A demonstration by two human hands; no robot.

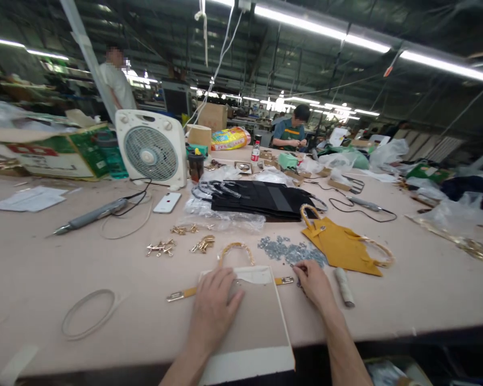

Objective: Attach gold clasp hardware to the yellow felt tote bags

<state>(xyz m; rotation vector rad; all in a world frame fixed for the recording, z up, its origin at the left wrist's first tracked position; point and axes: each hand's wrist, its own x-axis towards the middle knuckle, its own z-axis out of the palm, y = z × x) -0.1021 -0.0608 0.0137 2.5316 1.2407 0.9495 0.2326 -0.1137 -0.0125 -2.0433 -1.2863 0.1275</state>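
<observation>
A beige bag panel lies at the table's front edge, with a wrapped yellow handle at its far end. From its sides stick out yellow strap ends with metal clasps, a left clasp and a right clasp. My left hand rests flat on the panel, fingers stretched out. Just right of the panel, my right hand has its fingertips pinched together by a pile of small grey metal plates. Small dark bits show at those fingertips, too small to name.
Gold metal fittings lie left of the handle. Mustard bag pieces and a small pale cylinder are to the right. Further back are stacked black bags, a phone, an electric screwdriver and a fan. A person sits opposite.
</observation>
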